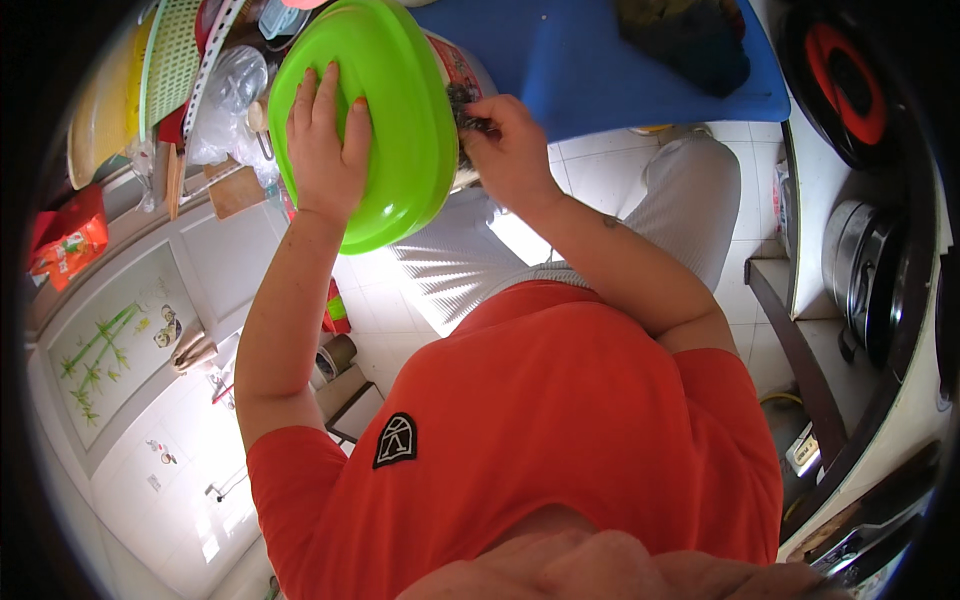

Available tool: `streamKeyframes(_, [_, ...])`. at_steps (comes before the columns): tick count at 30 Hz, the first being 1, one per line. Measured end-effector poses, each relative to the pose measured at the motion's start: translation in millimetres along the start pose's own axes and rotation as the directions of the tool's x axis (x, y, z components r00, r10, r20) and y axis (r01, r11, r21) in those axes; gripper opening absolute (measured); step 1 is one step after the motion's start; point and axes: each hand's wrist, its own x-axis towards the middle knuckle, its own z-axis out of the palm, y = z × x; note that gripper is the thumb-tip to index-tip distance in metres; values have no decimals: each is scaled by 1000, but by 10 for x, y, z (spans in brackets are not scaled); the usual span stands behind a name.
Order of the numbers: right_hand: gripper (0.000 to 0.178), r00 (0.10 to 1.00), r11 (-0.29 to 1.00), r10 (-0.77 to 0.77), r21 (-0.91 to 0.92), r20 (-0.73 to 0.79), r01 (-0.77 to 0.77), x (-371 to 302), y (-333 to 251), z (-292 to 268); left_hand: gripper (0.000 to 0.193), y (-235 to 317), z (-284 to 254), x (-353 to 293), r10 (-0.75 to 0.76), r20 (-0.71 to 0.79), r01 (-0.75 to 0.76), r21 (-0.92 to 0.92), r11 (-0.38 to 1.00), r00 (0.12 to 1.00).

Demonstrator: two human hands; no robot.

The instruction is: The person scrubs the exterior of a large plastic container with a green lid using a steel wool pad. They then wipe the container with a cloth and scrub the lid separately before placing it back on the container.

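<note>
My left hand (330, 150) lies flat on a bright green plastic piece (412, 120), a lid or a shallow basin, with the fingers spread over its smooth face. The piece is tilted, and its rim curves toward me. At its right edge my right hand (508, 150) is closed, pinching a dark, stringy, glinting wad (463, 112) that looks like a steel wool scrubber. The wad touches or nearly touches the green rim; I cannot tell which. Behind the rim shows part of a white container with red print (452, 65).
A blue surface (580, 60) with a dark cloth-like heap (690, 45) lies beyond my right hand. Colanders (172, 70), a clear plastic bag (228, 100) and a red packet (72, 238) crowd the left. Pans (850, 270) stand on the right, beside a shelf (820, 370).
</note>
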Motion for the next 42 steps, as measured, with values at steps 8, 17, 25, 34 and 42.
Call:
streamKeyframes(8, [21, 989, 976, 142, -162, -30, -145, 119, 880, -200, 53, 21, 34, 53, -2, -20, 3, 31, 1000, 1000])
streamKeyframes(17, [24, 961, 920, 274, -299, 28, -254, 137, 718, -259, 54, 6, 64, 61, -12, -24, 13, 31, 999, 1000])
streamKeyframes(25, [25, 994, 995, 70, -81, 89, -62, 50, 70, -97, 53, -40, 64, 15, -28, -15, 28, 29, 999, 999])
streamKeyframes(34, [32, 987, 893, 22, -447, 157, 51, 397, 747, -192, 54, 11, -12, 2, -31, 8, 31, 15, 999, 999])
streamKeyframes(42, [36, 945, 846, 136, -531, 298, 46, 1855, 1302, 171, 54, 43, 28, 168, -31, 13, 31, -7, 1000, 999])
